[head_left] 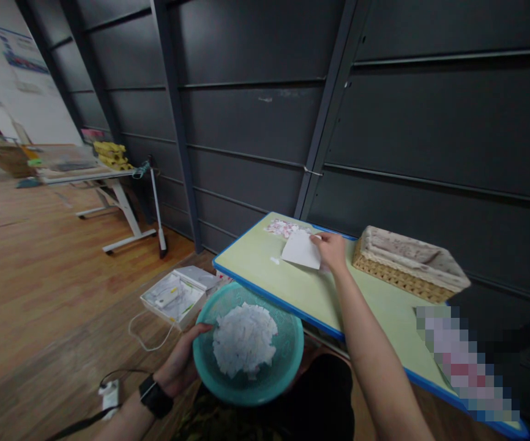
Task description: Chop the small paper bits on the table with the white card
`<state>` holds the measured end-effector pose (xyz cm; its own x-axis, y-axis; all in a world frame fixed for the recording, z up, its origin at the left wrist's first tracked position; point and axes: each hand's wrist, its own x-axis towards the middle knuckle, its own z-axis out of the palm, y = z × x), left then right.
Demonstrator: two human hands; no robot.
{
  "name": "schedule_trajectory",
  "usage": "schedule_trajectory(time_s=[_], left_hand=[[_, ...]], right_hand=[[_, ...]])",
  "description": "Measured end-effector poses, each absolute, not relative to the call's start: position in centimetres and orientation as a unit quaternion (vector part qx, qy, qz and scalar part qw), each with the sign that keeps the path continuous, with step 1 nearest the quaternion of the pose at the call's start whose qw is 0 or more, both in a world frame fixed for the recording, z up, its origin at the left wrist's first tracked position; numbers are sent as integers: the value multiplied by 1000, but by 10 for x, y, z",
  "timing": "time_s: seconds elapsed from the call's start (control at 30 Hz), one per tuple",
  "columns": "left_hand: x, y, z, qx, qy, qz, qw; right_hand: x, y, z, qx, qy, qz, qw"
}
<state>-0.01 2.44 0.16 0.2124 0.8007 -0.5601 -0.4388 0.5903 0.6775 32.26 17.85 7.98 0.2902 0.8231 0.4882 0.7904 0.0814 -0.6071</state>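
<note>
On the worktop [265, 263] | right hand [332, 251] pinches white paper sheet [302, 250] | left hand [180, 361] grasps teal basin [287, 361] of paper scraps [244, 340]

- Your right hand [332, 251] rests on a white sheet [302, 249] at the far end of the green table [302, 288]; the wicker basket [409, 263] blocks the way just beside it at 3 o'clock.
- Paper scraps [283, 228] lie near at 10 o'clock, close to the dark wall panels [256, 128].
- Bare tabletop runs open toward 6 o'clock along your forearm.
- Your left hand [182, 361] grips the teal bowl [283, 373] below the table's blue edge; an open white box [175, 297] sits on the floor at its 11 o'clock.
</note>
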Motion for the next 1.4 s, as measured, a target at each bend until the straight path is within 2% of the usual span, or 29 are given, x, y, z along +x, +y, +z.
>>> schedule_trajectory(time_s=[0.23, 0.47, 0.93, 1.2, 1.4], left_hand=[[-6, 27, -8, 196, 439, 418, 771], [-8, 27, -13, 201, 425, 416, 778], [-6, 26, -5, 195, 450, 415, 766], [-7, 25, -4, 197, 423, 416, 780], [-5, 24, 2, 192, 444, 394, 781]], right_hand=[[321, 180, 78, -655, -612, 65, 438], [318, 186, 68, -600, -598, 191, 495], [319, 190, 62, -582, -621, 231, 471], [309, 180, 69, -522, -645, 359, 427], [317, 178, 74, -535, -596, 375, 466]])
